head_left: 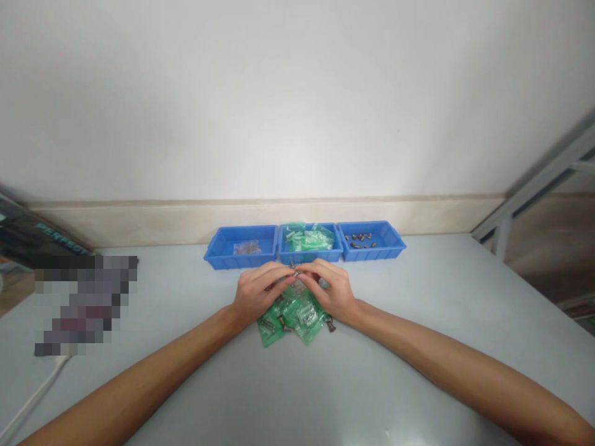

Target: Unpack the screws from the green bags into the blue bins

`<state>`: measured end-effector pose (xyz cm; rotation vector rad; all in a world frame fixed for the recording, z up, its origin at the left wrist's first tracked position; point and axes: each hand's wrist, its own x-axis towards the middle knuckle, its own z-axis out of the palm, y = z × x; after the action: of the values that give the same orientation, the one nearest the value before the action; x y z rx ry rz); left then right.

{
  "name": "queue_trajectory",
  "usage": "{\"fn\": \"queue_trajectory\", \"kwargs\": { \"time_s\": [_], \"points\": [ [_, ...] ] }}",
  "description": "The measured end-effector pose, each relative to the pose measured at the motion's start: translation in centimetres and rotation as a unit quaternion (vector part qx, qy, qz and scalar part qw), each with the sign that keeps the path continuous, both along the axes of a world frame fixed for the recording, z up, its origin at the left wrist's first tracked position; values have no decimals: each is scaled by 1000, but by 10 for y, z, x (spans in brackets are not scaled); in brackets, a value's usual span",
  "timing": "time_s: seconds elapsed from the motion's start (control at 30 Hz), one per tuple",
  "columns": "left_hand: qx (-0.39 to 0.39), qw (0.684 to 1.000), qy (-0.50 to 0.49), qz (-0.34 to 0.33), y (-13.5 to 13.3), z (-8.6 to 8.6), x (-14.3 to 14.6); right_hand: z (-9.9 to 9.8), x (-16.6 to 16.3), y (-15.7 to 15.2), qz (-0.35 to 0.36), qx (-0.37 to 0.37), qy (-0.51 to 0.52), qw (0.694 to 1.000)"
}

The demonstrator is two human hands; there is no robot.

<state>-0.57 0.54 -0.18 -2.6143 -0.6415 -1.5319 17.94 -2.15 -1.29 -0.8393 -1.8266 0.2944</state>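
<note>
My left hand [259,288] and my right hand [333,287] meet over a pile of green plastic bags [292,314]. Between the fingertips of both hands is a small metal part [296,273], pinched from either side; its exact kind is too small to make out. Beneath the hands, the bags hold small pieces that show through the clear plastic. A dark spool-shaped metal piece [330,325] lies at the pile's right edge, and another metal piece [284,323] rests on the bags at the front. The palms hide part of the pile.
Three blue trays stand side by side behind my hands: the left tray [223,259] with a small clear bag, the middle tray [309,255] with green bags, the right tray [390,251] with several metal pieces. A blurred-out object [90,303] with a cable lies left.
</note>
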Motion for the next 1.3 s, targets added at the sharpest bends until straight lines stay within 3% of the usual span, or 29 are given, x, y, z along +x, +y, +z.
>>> {"fn": "queue_trajectory", "kwargs": {
  "time_s": [1.3],
  "points": [
    [-26,999,-8,-22,2,-3,-1,0,-1,1,7,26,-12,1000]
  ]
}}
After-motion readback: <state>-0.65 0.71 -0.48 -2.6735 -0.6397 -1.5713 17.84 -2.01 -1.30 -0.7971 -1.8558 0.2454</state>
